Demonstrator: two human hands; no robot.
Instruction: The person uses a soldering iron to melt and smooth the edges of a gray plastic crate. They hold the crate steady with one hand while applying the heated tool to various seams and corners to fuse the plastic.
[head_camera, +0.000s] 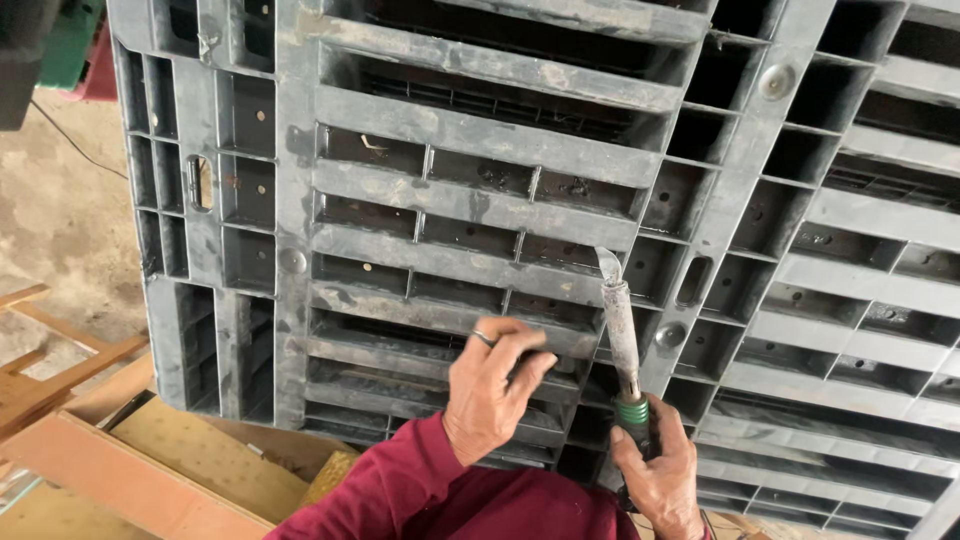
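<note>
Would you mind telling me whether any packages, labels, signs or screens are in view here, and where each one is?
None show in this view: no package, label, sign or screen.
In view instead are a grey plastic pallet, the left hand resting on one slat, and the right hand gripping a tool with a worn metal shaft and curved tip.
Wooden boards lie at lower left.

left hand fingers curled, right hand fisted, wrists raised

Left hand on grey plastic pallet slat, right hand gripping soldering iron (tip up) — wood boards below
</note>
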